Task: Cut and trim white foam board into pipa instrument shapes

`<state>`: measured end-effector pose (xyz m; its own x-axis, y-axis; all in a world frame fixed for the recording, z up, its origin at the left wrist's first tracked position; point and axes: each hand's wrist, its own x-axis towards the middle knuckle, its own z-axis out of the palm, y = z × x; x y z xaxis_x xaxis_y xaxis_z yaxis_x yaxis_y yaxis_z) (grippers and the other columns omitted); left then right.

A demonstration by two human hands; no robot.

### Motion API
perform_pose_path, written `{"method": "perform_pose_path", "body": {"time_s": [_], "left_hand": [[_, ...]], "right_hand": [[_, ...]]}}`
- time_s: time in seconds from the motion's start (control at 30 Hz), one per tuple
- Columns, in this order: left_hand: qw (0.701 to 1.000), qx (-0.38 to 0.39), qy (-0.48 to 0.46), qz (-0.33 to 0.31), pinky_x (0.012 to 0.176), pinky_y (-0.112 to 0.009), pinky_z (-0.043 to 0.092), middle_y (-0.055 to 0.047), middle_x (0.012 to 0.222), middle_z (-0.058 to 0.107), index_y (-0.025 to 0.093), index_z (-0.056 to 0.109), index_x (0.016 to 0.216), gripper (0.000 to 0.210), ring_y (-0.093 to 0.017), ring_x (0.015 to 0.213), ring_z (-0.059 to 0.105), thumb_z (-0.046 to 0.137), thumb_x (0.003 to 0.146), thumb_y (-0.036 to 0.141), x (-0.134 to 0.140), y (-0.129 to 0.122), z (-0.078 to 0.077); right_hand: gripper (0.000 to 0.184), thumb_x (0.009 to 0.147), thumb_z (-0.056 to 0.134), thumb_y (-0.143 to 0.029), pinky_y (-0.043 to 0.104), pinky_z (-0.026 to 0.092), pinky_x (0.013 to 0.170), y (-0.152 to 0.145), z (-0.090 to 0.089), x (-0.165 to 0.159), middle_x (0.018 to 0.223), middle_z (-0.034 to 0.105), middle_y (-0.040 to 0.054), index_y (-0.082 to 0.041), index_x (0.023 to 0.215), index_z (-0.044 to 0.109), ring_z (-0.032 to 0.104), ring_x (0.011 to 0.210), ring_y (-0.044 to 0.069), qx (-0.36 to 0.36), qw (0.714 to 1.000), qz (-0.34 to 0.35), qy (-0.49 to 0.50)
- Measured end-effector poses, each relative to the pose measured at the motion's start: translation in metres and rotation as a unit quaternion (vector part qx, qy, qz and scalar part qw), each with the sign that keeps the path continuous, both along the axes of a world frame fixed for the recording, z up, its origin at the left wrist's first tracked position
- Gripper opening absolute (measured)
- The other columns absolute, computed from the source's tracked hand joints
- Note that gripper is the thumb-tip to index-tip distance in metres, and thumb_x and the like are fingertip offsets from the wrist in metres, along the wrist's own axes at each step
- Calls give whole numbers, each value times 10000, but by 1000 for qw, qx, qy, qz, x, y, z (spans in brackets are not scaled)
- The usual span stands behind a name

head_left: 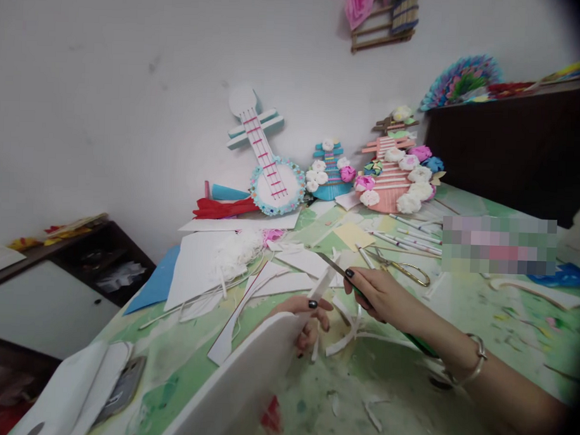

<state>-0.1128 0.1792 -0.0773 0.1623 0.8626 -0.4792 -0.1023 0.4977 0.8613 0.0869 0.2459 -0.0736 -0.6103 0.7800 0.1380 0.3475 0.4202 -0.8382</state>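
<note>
My left hand [310, 316] is closed around a white foam board piece [246, 374], gripping it where the wide body narrows into a strip pointing away from me. Part of the left hand is hidden behind the board. In my right hand [380, 297] is a green-handled knife [333, 265], its long dark blade pointing up and left, close to the far end of the narrow strip. Whether the blade touches the foam I cannot tell. Curled white foam offcuts [345, 340] lie on the table just beyond and below the hands.
Gold-handled scissors [407, 269], several pens [406, 242] and white sheets [193, 265] lie across the green table [457, 331]. Decorated model instruments [276, 185] lean against the wall. A phone [122, 389] lies partly under white pieces at left. A dark cabinet [502, 149] stands right.
</note>
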Motion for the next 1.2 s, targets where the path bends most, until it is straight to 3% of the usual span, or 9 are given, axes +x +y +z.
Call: {"method": "perform_pose_path", "body": {"time_s": [0.1, 0.23, 0.4, 0.57, 0.83, 1.2], "left_hand": [[994, 25, -70, -81, 301, -202, 210, -18, 850, 621, 155, 552, 1060, 352, -35, 293, 364, 525, 722, 252, -1, 6, -7], [987, 37, -115, -104, 288, -197, 143, 41, 741, 550, 169, 518, 987, 369, -18, 263, 317, 559, 661, 336, -5, 9, -16], [988, 17, -110, -105, 292, -194, 97, 103, 584, 434, 198, 475, 929, 361, -21, 241, 264, 597, 652, 397, -3, 9, -16], [997, 0, -43, -58, 290, -187, 67, 134, 463, 278, 225, 445, 880, 367, -29, 222, 172, 533, 726, 546, 8, 5, -9], [998, 47, 22, -28, 274, -164, 154, 121, 491, 351, 212, 424, 832, 222, -18, 257, 206, 509, 797, 414, 15, -3, -8], [998, 47, -32, -28, 251, -157, 115, 133, 464, 321, 224, 422, 826, 316, -31, 239, 198, 581, 709, 472, 10, -2, 0]], "right_hand": [[443, 954, 245, -482, 221, 291, 415, -1, 2, 1, 459, 413, -69, -199, 743, 513, 371, 359, 82, -11, 1000, 8, -2], [456, 950, 243, -502, 219, 289, 414, -3, 2, 3, 467, 419, -64, -201, 740, 513, 369, 365, 81, -19, 1000, 15, -8], [437, 952, 243, -476, 218, 274, 413, -4, 2, 2, 471, 401, -61, -206, 722, 498, 356, 379, 84, -5, 1000, 10, -18], [426, 954, 244, -462, 228, 265, 423, -3, 3, 3, 460, 384, -63, -212, 707, 485, 346, 378, 90, 12, 999, 21, -30], [391, 951, 285, -405, 241, 302, 484, 2, 1, 6, 508, 430, -36, -209, 683, 490, 386, 476, 112, 29, 998, 37, -41], [353, 939, 291, -409, 242, 259, 416, 1, -3, 6, 485, 415, -48, -224, 699, 472, 326, 390, 98, 12, 998, 51, -40]]}}
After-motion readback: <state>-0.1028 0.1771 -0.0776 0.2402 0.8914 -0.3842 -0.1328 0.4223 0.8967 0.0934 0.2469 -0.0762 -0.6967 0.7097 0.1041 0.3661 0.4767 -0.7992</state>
